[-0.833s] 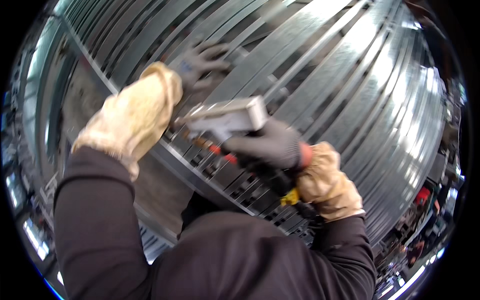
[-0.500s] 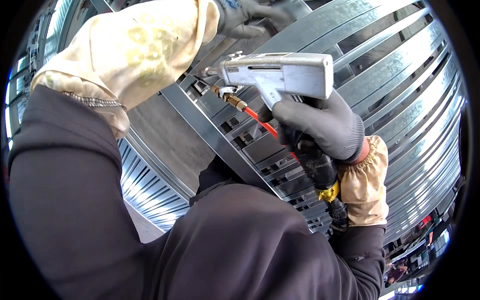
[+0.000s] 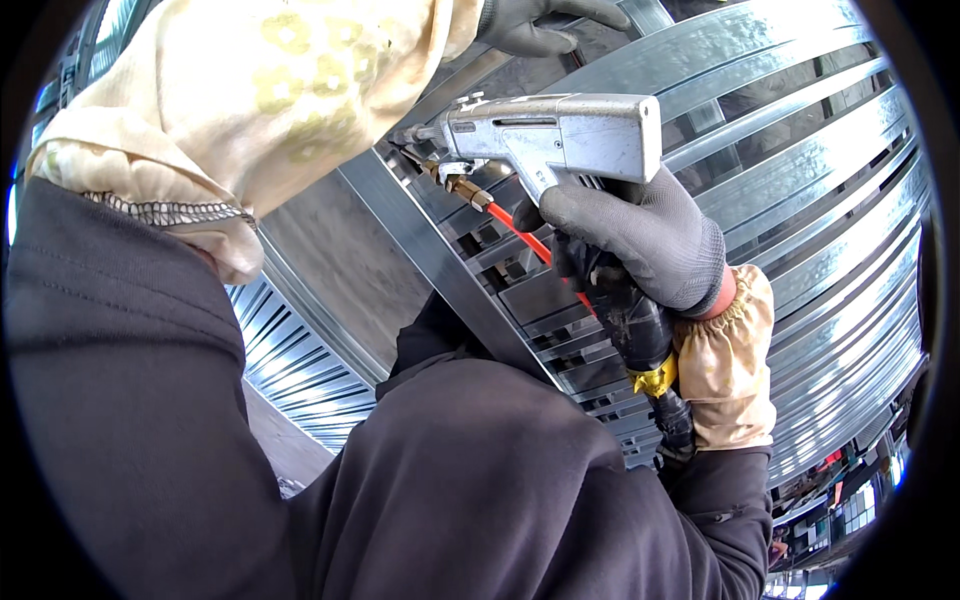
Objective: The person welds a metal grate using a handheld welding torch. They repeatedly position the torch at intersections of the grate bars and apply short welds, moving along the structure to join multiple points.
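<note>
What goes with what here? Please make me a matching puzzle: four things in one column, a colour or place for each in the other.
Things
1. Pistol-shaped tool
2. Thin hose
3. Tape band
4. Left hand

Colours and places
A. Yellow
B. At the picture's top edge
C. Gripped by the right hand
D. Orange-red

Pairs: 1-C; 2-D; 3-A; 4-B

No readable text, number or sign. Cream sleeve cover (image 3: 270, 120), upper left of frame: faded yellow-green printed patches (image 3: 330, 75), lettering or mere pattern, cannot tell. Pale grey pistol-shaped tool (image 3: 605, 130), upper middle of frame: dark slots and scuffs on casing, nothing legible. Background at lower right rim: details too small to read.
</note>
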The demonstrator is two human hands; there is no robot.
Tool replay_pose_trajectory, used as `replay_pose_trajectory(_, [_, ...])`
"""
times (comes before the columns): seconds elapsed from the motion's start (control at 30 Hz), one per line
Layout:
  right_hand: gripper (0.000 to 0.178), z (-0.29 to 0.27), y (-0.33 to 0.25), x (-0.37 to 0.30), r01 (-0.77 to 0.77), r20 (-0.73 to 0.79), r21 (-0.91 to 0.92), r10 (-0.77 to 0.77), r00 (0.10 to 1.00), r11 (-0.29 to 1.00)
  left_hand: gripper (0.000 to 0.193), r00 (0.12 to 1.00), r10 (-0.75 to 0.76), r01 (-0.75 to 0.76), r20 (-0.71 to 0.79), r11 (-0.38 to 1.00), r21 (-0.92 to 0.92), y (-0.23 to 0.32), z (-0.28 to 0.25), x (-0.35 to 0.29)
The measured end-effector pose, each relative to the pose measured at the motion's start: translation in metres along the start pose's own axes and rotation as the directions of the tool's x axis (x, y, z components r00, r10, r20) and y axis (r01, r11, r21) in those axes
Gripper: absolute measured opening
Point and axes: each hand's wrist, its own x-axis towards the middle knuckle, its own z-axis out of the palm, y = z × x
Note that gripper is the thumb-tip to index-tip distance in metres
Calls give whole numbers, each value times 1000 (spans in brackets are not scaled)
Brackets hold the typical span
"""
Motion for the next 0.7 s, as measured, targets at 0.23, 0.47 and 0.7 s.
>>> replay_pose_trajectory(0.23, [44, -4, 1, 1, 14, 26, -54, -13, 1000, 998, 64, 1000, -9, 9, 0, 999, 35, 0, 3, 1])
replay_pose_trajectory(0.47, [42, -3, 0, 4, 9, 12, -40, -9, 1000, 999, 64, 1000, 4, -4, 20, 1000, 27, -3, 7, 6])
replay_pose_trajectory(0.7, [40, 0, 0, 7, 51, 45, -73, -48, 998, 996, 64, 1000, -8, 7, 16, 997, 77, -2, 5, 0])
